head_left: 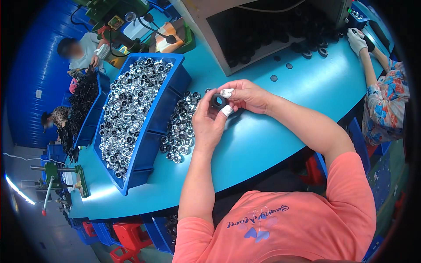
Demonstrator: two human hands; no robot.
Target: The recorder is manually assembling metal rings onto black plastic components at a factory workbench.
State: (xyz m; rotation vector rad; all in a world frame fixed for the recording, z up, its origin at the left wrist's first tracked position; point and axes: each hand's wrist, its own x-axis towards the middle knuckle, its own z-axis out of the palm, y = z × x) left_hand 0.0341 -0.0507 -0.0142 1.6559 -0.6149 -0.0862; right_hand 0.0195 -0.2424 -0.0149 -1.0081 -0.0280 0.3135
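In front of me, above the blue-green table, a black ring with an open hole is held upright between both hands. My left hand closes on its left side and underside, thumb against the lower right. My right hand grips it from the right, its thumb near the upper edge. White wraps cover both thumb tips. Just left of my left hand lies a loose heap of shiny metal rings with dark centres. Beside the heap, a long blue bin is filled with many similar metal pieces.
A grey box-like housing with black rings inside stands at the back; several black rings lie before it. Green machines stand at left. A gloved co-worker sits at right, others at far left. Red stools stand below.
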